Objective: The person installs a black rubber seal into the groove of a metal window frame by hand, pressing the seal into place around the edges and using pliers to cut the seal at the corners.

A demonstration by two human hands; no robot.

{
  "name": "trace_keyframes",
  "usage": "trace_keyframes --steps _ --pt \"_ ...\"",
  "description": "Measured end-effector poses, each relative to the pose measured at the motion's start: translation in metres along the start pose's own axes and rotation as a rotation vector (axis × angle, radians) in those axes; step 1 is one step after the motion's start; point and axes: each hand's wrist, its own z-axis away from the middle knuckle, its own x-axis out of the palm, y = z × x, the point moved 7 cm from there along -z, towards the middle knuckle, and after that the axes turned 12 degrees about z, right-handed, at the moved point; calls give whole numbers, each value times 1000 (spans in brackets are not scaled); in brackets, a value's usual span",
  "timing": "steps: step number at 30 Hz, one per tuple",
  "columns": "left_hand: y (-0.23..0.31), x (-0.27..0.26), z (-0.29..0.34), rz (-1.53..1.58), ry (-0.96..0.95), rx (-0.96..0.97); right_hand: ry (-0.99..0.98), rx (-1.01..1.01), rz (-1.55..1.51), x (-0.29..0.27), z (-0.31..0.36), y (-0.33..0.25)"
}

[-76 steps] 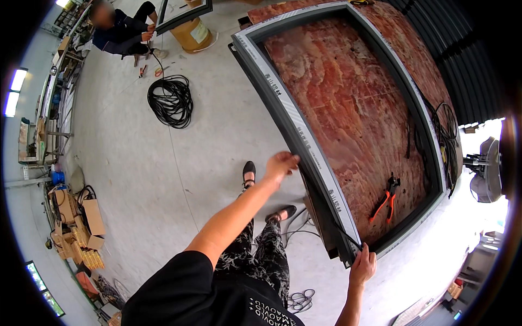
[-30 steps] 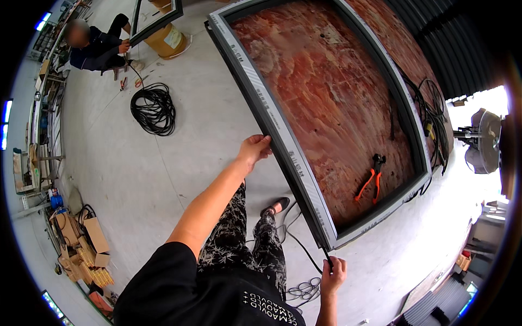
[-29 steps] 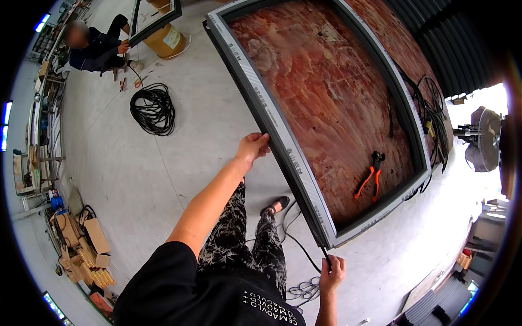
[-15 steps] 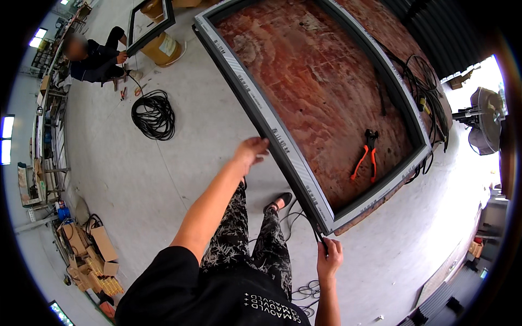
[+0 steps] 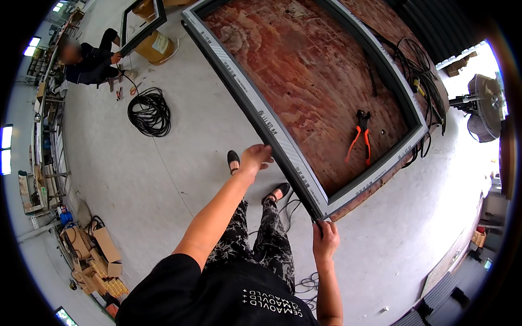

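A large metal window frame (image 5: 270, 124), grey with protective film and dark outer edges, lies on a worn reddish-brown board table. My left hand (image 5: 255, 158) is at the frame's near long side, its fingers loosely bent and slightly apart, the tips at the dark outer edge. At the frame's near corner, my right hand (image 5: 325, 243) is closed, thumb and fingers pinching a thin black rubber strip (image 5: 317, 223), mostly hidden by the fingers. Inside the frame, pliers (image 5: 361, 136) with orange handles and a black head rest on the board (image 5: 283, 70).
Black cable (image 5: 421, 87) hangs over the table's right side, near a fan (image 5: 483, 107). Another coil of black cable (image 5: 149, 112) lies on the floor. At far left, a seated person (image 5: 89, 62) holds a smaller frame (image 5: 142, 27) beside a yellow-brown bucket (image 5: 157, 48). Cardboard boxes (image 5: 106, 244) stand lower left.
My right hand has moved up to the frame's corner with the strip. My left hand has shifted slightly along the long side toward that corner. The whole view has shifted a little.
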Motion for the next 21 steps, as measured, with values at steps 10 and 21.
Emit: trace_keyframes --steps 10,21 --pt "-49 39 47 23 -43 -119 -12 18 -8 8 -2 9" --pt "-25 -3 1 63 63 28 -75 61 36 9 -4 14"
